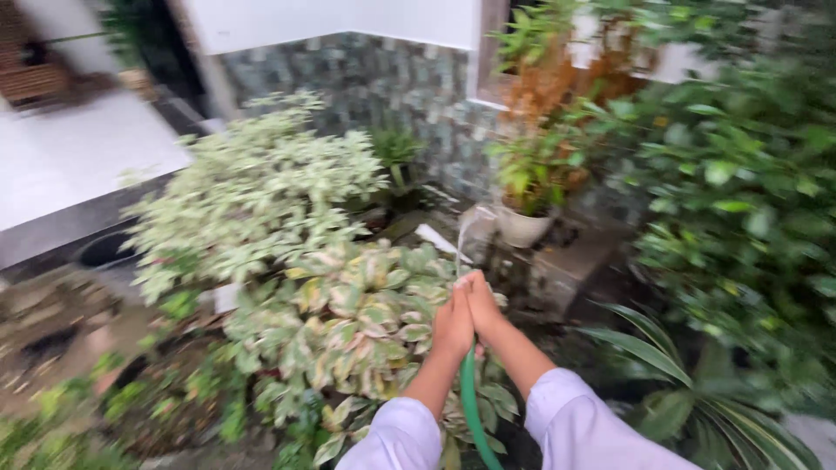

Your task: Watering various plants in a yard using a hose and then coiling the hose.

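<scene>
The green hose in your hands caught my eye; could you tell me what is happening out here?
A person grips the end of a green garden hose with both hands, the left hand and right hand pressed together around it. A thin stream of water arcs up and away toward a white pot holding a leafy plant. A variegated shrub stands just below the hands.

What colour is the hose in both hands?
Green; the hose shows best in the head view, running down between the forearms.
</scene>
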